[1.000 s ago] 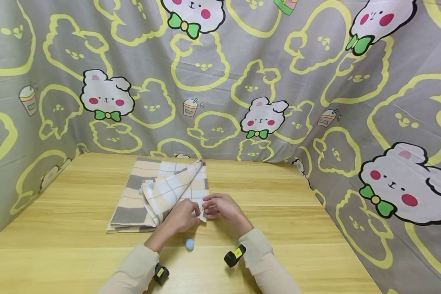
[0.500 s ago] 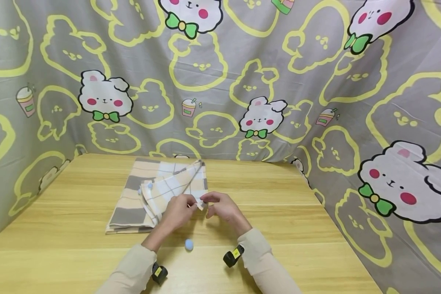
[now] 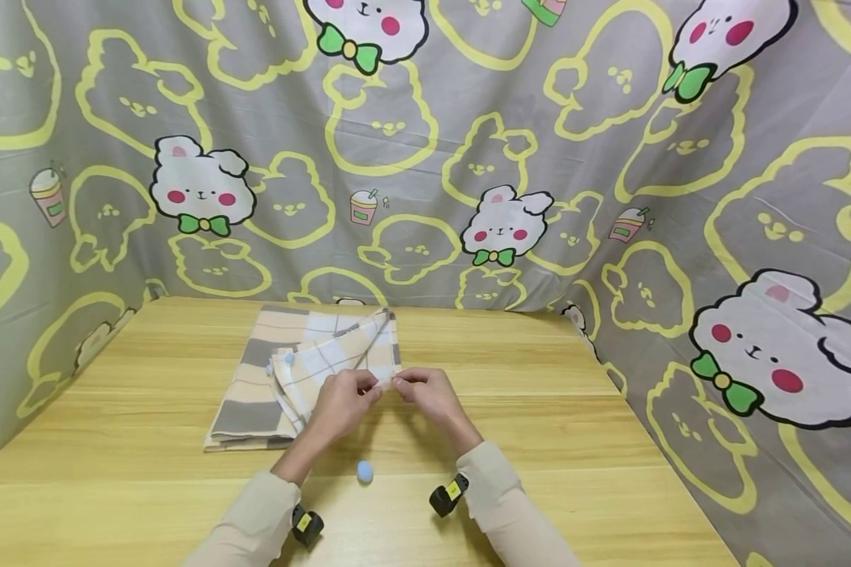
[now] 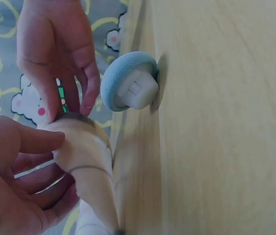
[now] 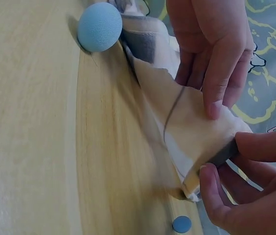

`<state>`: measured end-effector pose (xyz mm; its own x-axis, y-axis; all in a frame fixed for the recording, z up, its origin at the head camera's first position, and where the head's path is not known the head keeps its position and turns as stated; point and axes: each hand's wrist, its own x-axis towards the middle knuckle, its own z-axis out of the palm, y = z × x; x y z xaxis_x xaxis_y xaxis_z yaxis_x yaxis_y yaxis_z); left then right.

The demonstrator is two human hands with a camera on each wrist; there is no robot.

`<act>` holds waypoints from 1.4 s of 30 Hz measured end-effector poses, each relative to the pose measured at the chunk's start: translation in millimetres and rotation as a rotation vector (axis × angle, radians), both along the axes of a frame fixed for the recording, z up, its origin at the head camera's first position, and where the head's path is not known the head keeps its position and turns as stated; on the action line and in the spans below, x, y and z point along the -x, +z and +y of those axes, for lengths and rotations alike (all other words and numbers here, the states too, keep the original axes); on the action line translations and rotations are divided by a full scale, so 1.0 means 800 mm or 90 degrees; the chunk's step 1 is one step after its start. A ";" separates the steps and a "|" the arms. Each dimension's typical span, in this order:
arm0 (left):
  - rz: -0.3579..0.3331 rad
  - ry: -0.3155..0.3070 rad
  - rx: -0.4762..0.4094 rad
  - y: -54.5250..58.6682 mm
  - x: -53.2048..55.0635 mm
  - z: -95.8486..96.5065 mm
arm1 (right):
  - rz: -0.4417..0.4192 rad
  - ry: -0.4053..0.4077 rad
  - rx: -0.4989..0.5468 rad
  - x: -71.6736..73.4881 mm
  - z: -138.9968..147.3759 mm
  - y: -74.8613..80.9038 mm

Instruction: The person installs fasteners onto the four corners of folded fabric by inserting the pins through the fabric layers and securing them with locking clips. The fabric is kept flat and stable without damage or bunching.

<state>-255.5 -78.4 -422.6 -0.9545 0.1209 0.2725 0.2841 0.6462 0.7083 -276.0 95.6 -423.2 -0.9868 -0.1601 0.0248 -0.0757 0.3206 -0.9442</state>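
Observation:
A folded plaid cloth (image 3: pixel 248 390) in beige, white and grey lies on the table, its upper layer turned back. My left hand (image 3: pixel 343 402) pinches the near right part of that cloth between thumb and fingers. Close to it, my right hand (image 3: pixel 432 398) holds the grey-striped corner (image 5: pixel 224 152) between thumb and forefinger. The corner is raised off the table. Nearer to me stands a mushroom-shaped fastener (image 4: pixel 133 81) with a blue fabric cap and white plastic base, touched by neither hand. Two smaller-looking blue pieces (image 3: pixel 289 358) sit on the cloth's folded flap.
A wooden table (image 3: pixel 525 354) carries everything. Grey curtain cloth (image 3: pixel 411 157) with cartoon rabbits hangs behind and at both sides. A small blue disc (image 5: pixel 182 224) shows low in the right wrist view. Black cameras (image 3: pixel 448 496) are strapped to both wrists.
Both hands have moved slightly away from me, lifting the cloth's near right corner. The right thumb and forefinger, apart half a second ago, now pinch it. The blue fastener has stayed put.

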 end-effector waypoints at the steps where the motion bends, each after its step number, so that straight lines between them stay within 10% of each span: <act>1: -0.003 0.000 -0.005 0.000 0.000 0.000 | -0.001 0.000 -0.002 0.000 0.000 0.000; 25: -0.004 0.022 -0.045 0.000 0.006 -0.004 | -0.036 -0.053 0.029 0.006 0.006 -0.002; 33: -0.010 0.033 -0.057 -0.001 0.007 -0.006 | 0.077 -0.084 -0.236 0.005 0.014 -0.004; 42: -0.016 0.038 -0.051 0.000 0.006 -0.008 | 0.037 -0.060 -0.403 0.000 0.016 -0.005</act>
<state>-260.3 -84.9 -422.3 -0.9661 0.0425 0.2545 0.2279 0.6029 0.7645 -276.0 108.5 -427.0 -0.9973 -0.0736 0.0073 -0.0648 0.8223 -0.5654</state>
